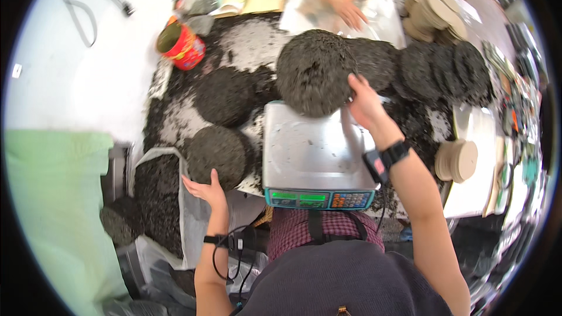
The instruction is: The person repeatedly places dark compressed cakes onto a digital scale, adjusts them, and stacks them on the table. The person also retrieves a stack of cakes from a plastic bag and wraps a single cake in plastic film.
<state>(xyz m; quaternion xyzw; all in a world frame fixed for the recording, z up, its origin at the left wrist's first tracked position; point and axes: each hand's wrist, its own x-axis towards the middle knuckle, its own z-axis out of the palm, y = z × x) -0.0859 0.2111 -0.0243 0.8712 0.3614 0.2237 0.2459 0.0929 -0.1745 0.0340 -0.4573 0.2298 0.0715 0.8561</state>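
My right hand point(366, 103) grips the right edge of a round dark cake of pressed leaf, probably tea point(316, 72), above the back of a digital scale's steel pan point(320, 153). At the left, my left hand point(208, 188) has its fingers spread at the lower edge of another dark round cake point(217, 156); whether it bears any of the weight I cannot tell. Behind that one lies a further dark cake point(226, 96). To the right of the raised cake, several dark cakes point(443, 72) lean in a row.
Loose dark leaf surrounds the scale. A red tin point(182, 48) stands at the back left, an open sack of dark leaf point(158, 202) at the lower left. Beige discs are stacked at right point(456, 161) and back right point(434, 15). Another person's hand point(349, 11) rests over plastic sheeting point(382, 17).
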